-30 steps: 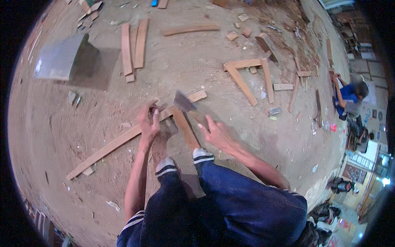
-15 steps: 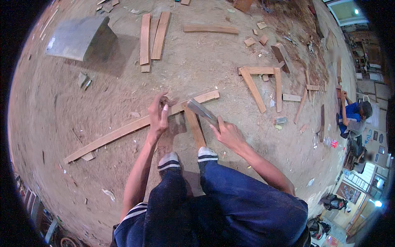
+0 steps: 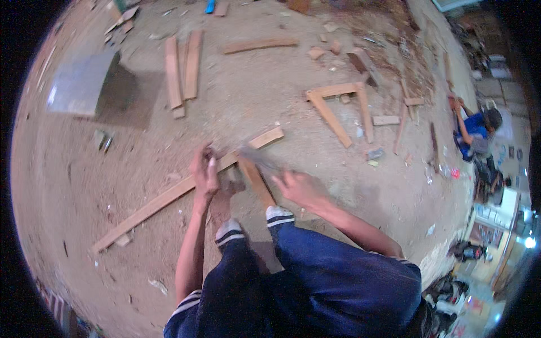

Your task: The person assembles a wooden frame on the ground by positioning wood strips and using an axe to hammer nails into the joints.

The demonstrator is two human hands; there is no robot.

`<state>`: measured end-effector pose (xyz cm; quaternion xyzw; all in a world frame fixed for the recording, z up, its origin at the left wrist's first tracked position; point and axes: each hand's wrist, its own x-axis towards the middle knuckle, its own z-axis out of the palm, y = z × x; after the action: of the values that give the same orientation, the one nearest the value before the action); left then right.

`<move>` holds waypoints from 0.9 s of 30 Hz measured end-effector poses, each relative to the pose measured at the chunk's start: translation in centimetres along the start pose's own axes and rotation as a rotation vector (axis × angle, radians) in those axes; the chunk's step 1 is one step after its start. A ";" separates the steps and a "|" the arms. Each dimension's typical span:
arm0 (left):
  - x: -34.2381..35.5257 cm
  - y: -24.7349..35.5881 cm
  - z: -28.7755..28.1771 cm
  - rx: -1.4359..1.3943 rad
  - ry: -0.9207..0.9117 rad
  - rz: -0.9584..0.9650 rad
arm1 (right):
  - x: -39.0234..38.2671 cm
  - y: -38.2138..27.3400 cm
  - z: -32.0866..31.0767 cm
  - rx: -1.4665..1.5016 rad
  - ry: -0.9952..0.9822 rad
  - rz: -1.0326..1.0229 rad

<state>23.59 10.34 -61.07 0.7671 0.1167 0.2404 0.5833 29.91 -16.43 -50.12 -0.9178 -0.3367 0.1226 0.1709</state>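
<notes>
A long wooden strip (image 3: pixel 146 213) lies slantwise on the dirt floor. A shorter wooden piece (image 3: pixel 258 183) meets it near its far right end and runs back toward my right foot. My left hand (image 3: pixel 204 173) is at the long strip, its fingers curled and thumb raised; what they pinch, if anything, I cannot make out. In my right hand (image 3: pixel 303 188) is a grey metal bar-shaped tool (image 3: pixel 260 158), smeared by motion. Its far end is over the place where the two wooden pieces meet.
Beyond lie several loose wooden strips (image 3: pixel 193 65) and a bent metal sheet (image 3: pixel 81 84). A three-sided wooden frame (image 3: pixel 337 89) rests to the right, among offcuts and scraps. At the far right a person in blue (image 3: pixel 476 128) sits low. My socked feet (image 3: pixel 279 215) flank the work.
The view has turned slightly, shifting the floor things leftward. My left hand stays by the long strip. The tool in my right hand, sharp before, is now blurred over the joint.
</notes>
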 end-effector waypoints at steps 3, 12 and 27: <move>-0.8 -1.5 1.0 -0.075 0.011 -0.129 | -0.1 0.8 0.7 0.077 -0.059 -0.010; -1.1 -1.5 0.4 -0.018 -0.018 -0.076 | -1.0 2.0 5.2 0.234 -0.171 0.085; -0.6 -2.0 0.5 0.213 -0.002 -0.040 | -5.4 4.8 3.7 0.270 0.188 0.450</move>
<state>23.54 10.18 -63.23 0.8225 0.1564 0.2141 0.5033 27.38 -22.56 -54.78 -0.9458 -0.0878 0.1154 0.2906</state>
